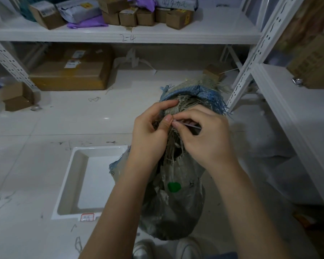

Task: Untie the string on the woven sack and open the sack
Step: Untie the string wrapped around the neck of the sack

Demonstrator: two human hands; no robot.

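A grey woven sack (176,202) with a green spot stands on the floor between my arms. Its gathered neck rises to a frayed mouth with a blue hem (200,92). My left hand (150,131) clasps the bunched neck, thumb pressed near the knot. My right hand (206,135) pinches a thin pale string (187,124) at the neck, pulled taut to the right. The knot itself is hidden behind my fingers.
A white shallow tray (82,159) lies on the tiled floor at the sack's left. White metal shelving (251,58) stands ahead and to the right, with cardboard boxes (71,70) under it and parcels on top. My shoes (144,249) show at the bottom.
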